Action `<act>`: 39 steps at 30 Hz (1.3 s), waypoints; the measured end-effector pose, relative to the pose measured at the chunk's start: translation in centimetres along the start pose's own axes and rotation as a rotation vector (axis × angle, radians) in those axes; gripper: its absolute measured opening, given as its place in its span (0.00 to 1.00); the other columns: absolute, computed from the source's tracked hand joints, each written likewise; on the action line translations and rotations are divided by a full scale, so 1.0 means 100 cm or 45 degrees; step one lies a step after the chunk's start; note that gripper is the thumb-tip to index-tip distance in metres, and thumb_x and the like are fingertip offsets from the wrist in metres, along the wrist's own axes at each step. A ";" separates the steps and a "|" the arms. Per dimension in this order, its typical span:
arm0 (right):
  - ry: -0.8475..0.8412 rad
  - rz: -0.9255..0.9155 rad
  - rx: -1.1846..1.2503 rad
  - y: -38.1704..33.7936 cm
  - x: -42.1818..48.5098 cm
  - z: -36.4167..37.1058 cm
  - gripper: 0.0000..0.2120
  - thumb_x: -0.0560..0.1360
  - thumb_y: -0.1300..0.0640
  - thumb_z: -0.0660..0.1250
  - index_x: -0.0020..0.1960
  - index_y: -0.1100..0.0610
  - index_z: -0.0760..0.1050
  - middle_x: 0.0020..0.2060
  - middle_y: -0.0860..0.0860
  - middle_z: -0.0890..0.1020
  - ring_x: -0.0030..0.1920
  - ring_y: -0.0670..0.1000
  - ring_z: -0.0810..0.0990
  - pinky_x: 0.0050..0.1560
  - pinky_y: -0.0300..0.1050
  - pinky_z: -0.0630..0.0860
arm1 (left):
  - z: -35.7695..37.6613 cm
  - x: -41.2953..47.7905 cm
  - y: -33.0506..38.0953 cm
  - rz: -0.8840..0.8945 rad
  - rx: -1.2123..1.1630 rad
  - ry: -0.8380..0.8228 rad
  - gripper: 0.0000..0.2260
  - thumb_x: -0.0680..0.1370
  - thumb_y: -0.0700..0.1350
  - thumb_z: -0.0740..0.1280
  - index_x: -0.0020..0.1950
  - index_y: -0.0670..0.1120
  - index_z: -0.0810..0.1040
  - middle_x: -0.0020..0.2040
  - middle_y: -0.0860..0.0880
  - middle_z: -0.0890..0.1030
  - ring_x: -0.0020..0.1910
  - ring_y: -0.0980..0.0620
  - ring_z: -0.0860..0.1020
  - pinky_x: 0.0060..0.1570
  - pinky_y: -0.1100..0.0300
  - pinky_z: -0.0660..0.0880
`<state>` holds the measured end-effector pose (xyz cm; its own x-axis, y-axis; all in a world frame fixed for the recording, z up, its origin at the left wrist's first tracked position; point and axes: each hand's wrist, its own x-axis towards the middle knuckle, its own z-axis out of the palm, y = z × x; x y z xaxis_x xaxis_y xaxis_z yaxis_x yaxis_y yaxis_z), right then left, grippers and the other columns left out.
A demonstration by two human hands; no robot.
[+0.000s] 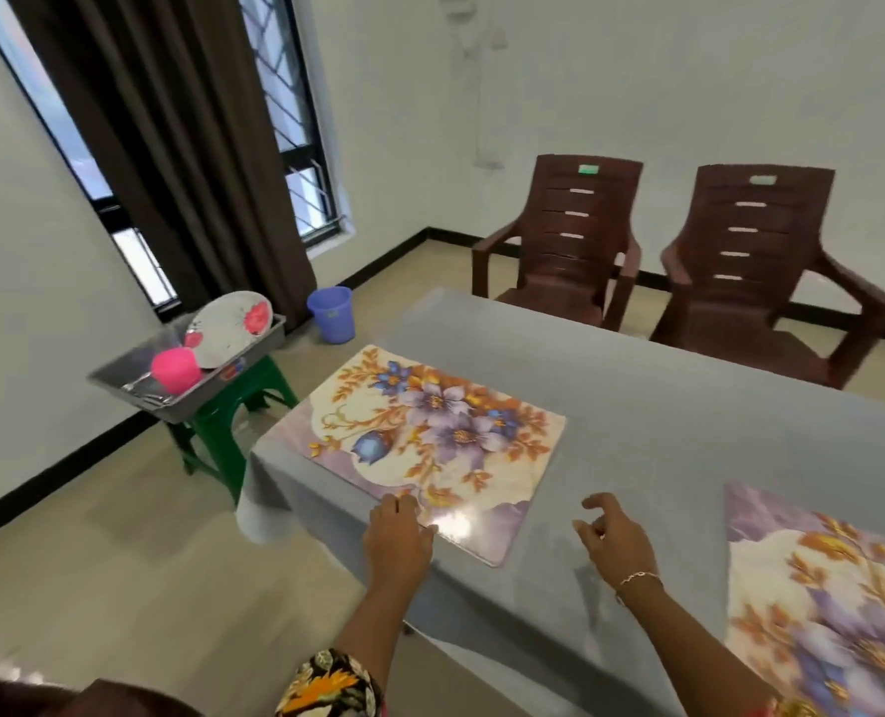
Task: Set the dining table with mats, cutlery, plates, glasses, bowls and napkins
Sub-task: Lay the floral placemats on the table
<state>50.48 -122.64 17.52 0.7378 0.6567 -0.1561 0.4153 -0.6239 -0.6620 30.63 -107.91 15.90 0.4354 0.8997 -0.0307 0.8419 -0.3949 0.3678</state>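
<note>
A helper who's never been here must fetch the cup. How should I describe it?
Left of the grey-covered table, under the curtained window, a green stool carries a metal tray. The cup stands in it, beside a white plate with red flowers. It is the only bright pink thing there.

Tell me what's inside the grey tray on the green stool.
In the tray: a flowered plate lying tilted, a pink cup, and metal cutlery beside the cup. Whatever lies beneath the plate and cup is covered and cannot be seen.
</note>
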 end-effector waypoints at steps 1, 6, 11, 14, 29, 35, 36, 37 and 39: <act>-0.008 0.073 0.096 -0.010 0.009 0.014 0.11 0.76 0.58 0.65 0.57 0.59 0.71 0.37 0.59 0.79 0.39 0.58 0.79 0.46 0.50 0.76 | -0.003 0.008 -0.012 0.018 0.009 -0.021 0.20 0.79 0.51 0.61 0.69 0.48 0.66 0.66 0.49 0.68 0.66 0.49 0.66 0.59 0.58 0.67; 0.007 0.470 0.323 -0.039 0.055 0.067 0.12 0.73 0.54 0.68 0.51 0.62 0.75 0.47 0.60 0.79 0.49 0.61 0.78 0.51 0.50 0.73 | -0.011 0.044 -0.061 0.170 0.098 -0.179 0.23 0.78 0.50 0.61 0.71 0.46 0.63 0.70 0.48 0.65 0.70 0.50 0.61 0.66 0.60 0.61; 0.091 0.686 0.419 -0.035 0.078 0.088 0.12 0.70 0.58 0.71 0.41 0.69 0.80 0.42 0.66 0.82 0.45 0.66 0.81 0.52 0.59 0.77 | -0.006 0.055 -0.076 0.295 0.115 -0.241 0.19 0.78 0.47 0.61 0.68 0.44 0.66 0.70 0.48 0.67 0.70 0.50 0.63 0.67 0.58 0.62; 0.197 0.710 0.397 -0.056 0.067 0.083 0.10 0.72 0.62 0.68 0.45 0.71 0.80 0.45 0.66 0.82 0.48 0.66 0.80 0.51 0.52 0.74 | -0.003 0.058 -0.080 0.331 0.098 -0.170 0.17 0.79 0.46 0.60 0.67 0.44 0.69 0.68 0.48 0.70 0.68 0.50 0.67 0.65 0.60 0.63; 0.208 0.932 0.984 -0.080 0.051 0.069 0.11 0.77 0.66 0.56 0.36 0.61 0.66 0.30 0.53 0.68 0.28 0.51 0.69 0.30 0.42 0.70 | -0.003 0.056 -0.032 0.817 0.158 -0.438 0.16 0.73 0.51 0.68 0.58 0.45 0.74 0.61 0.46 0.73 0.61 0.48 0.69 0.55 0.56 0.69; 0.240 1.029 1.277 -0.083 0.041 0.061 0.08 0.72 0.70 0.61 0.35 0.64 0.72 0.19 0.55 0.73 0.19 0.51 0.70 0.26 0.41 0.76 | -0.005 0.060 -0.015 0.831 0.352 -0.445 0.32 0.72 0.60 0.67 0.72 0.51 0.62 0.65 0.46 0.69 0.63 0.46 0.68 0.57 0.53 0.69; 0.193 0.998 1.293 -0.084 0.038 0.061 0.05 0.72 0.70 0.62 0.39 0.65 0.74 0.24 0.56 0.75 0.23 0.53 0.73 0.34 0.46 0.79 | -0.005 0.061 -0.014 0.829 0.358 -0.441 0.32 0.72 0.60 0.68 0.72 0.51 0.62 0.65 0.45 0.69 0.62 0.46 0.68 0.57 0.53 0.69; 0.156 0.956 1.276 -0.085 0.035 0.061 0.03 0.72 0.70 0.64 0.43 0.66 0.76 0.30 0.58 0.78 0.28 0.54 0.75 0.39 0.49 0.79 | -0.004 0.060 -0.011 0.826 0.366 -0.438 0.32 0.72 0.59 0.68 0.72 0.50 0.62 0.65 0.45 0.69 0.62 0.45 0.68 0.57 0.53 0.69; 0.112 0.891 1.210 -0.083 0.030 0.061 0.08 0.72 0.71 0.65 0.51 0.69 0.76 0.39 0.60 0.79 0.37 0.57 0.76 0.43 0.52 0.78 | -0.003 0.058 -0.005 0.809 0.378 -0.429 0.30 0.73 0.57 0.68 0.70 0.48 0.64 0.64 0.43 0.70 0.61 0.45 0.70 0.57 0.53 0.70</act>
<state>46.03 -112.94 18.06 0.6971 0.2427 -0.6747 -0.6285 -0.2461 -0.7378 32.62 -102.44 15.80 0.8965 0.3977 -0.1953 0.4276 -0.8920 0.1468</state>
